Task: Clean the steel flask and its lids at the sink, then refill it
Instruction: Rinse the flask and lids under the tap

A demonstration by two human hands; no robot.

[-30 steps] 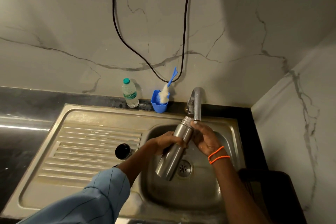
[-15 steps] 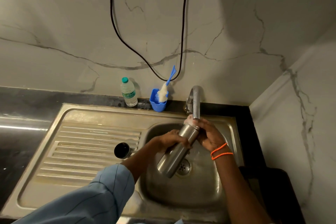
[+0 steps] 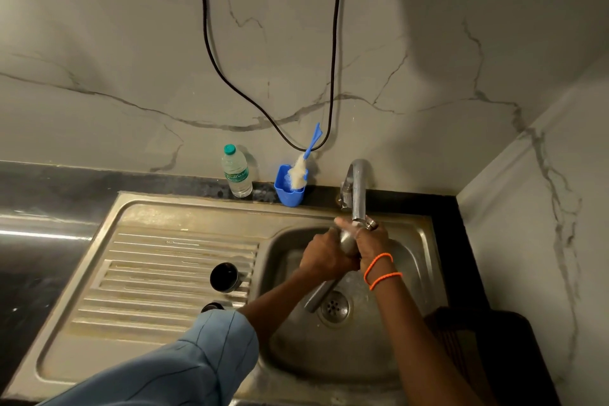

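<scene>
Both hands hold the steel flask [image 3: 346, 242] over the sink [image 3: 418, 241], tilted, with its mouth up under the tap [image 3: 357, 188] and its base [image 3: 313, 301] low, just left of the drain [image 3: 333, 306]. The left hand [image 3: 324, 255] is curled round the middle of the flask from the left side, and the right hand [image 3: 370, 239] grasps its upper part near the neck, fingers wrapped close beside the tap's spout; the flask's mouth shows just past them at the spout's tip. Two orange bands [image 3: 382, 270] circle the right wrist, and a light blue sleeve [image 3: 184, 362] covers the left forearm, pushed back from the wrist. On the ribbed drainboard [image 3: 158, 273] to the left stands a dark cup-shaped lid [image 3: 224, 277], open side up, well apart from the flask; a second dark lid [image 3: 212, 307] peeks out just below it, partly hidden by the sleeve. At the back, on the dark desk [image 3: 49, 181] against the marble wall, a plastic water bottle [image 3: 236, 171] with a green cap stands upright, and just right of it a blue holder [image 3: 290, 193] carries a brush [image 3: 301, 165] with white bristles and a blue handle. A black cable [image 3: 211, 53] hangs in a loop down the wall behind the brush.
</scene>
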